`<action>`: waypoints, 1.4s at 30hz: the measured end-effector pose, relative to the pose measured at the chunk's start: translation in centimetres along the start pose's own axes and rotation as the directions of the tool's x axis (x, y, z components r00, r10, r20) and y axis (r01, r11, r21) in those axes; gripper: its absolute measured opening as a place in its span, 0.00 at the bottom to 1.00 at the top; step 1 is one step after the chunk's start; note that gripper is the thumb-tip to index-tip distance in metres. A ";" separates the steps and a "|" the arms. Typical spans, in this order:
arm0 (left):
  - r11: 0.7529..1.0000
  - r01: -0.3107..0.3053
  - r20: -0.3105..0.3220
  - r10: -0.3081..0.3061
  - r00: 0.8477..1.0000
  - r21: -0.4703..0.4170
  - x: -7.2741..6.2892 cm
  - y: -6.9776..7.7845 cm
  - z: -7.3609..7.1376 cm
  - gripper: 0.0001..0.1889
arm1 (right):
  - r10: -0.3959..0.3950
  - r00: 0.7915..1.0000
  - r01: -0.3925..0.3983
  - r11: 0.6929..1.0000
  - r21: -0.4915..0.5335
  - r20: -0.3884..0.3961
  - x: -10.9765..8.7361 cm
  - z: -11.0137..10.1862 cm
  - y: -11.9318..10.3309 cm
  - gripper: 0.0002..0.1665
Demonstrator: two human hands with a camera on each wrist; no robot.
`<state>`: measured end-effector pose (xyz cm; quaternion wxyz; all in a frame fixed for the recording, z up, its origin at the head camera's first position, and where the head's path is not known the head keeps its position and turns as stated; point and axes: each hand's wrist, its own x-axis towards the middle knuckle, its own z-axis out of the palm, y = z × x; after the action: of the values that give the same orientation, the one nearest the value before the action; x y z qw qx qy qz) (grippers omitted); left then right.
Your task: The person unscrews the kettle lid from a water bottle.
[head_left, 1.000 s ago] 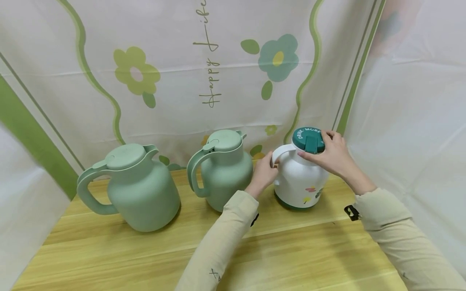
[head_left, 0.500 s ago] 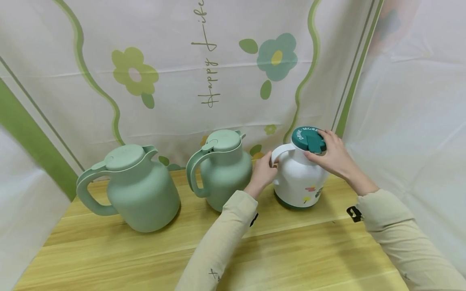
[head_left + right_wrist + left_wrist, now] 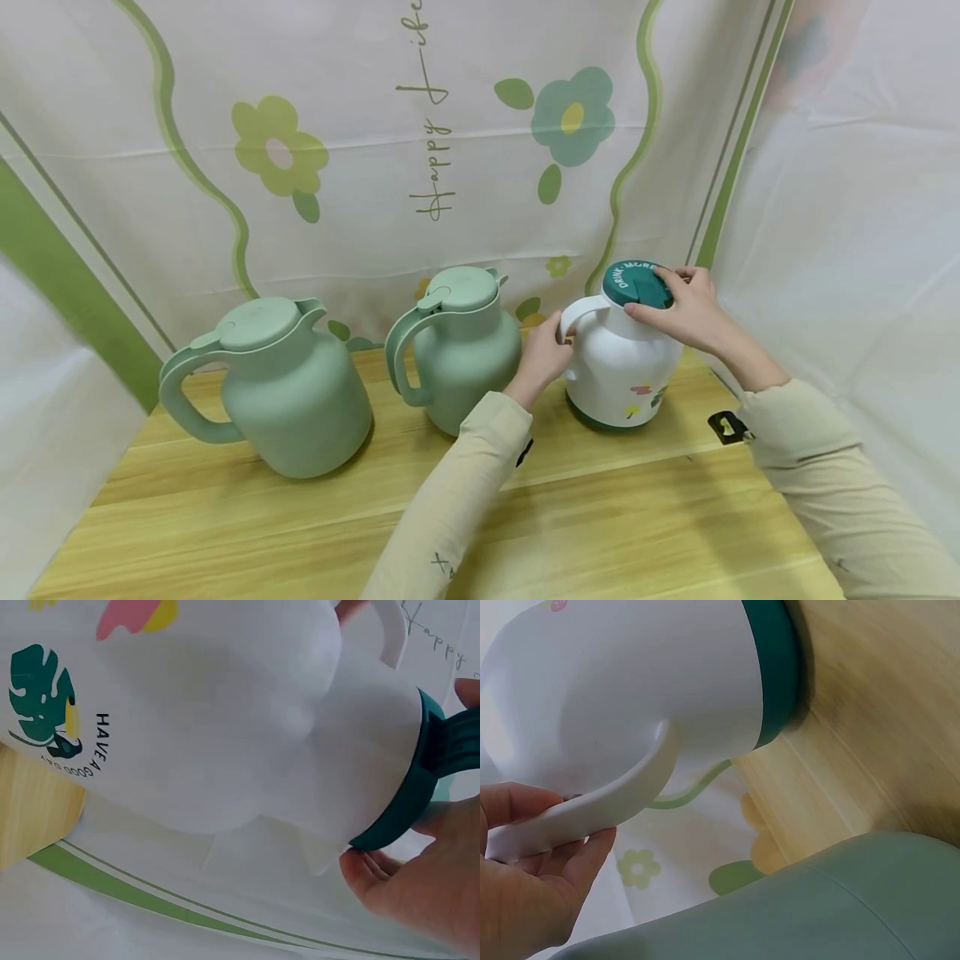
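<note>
While working at the dark green lid [image 3: 628,282] atop the white thermal jug [image 3: 618,367], upright at the right end of the row, probably best to anchor the handle [image 3: 641,784] with the left hand [image 3: 542,354], curled round it, and to spread the pinch of the right hand [image 3: 690,312] evenly about the lid's rim, without tilting. Find alongside a sage-green jug [image 3: 467,367], then a wider sage-green jug [image 3: 300,400], on a wood-grain table [image 3: 600,517], before a flower-printed cloth [image 3: 360,83].
</note>
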<state>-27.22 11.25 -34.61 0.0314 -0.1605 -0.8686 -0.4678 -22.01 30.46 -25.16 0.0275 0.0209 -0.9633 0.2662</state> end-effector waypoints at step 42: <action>0.986 0.033 0.059 -0.023 0.998 -0.165 0.7 -0.7 -0.1 0.11 | -0.009 0.999 0.000 0.977 -0.212 -0.043 1.7 -0.4 -1.4 0.55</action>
<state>-28.10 10.98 -34.94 -0.0133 -0.1635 -0.8293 -0.5342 -23.60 29.48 -23.97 0.0511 0.0145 -0.9853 0.1623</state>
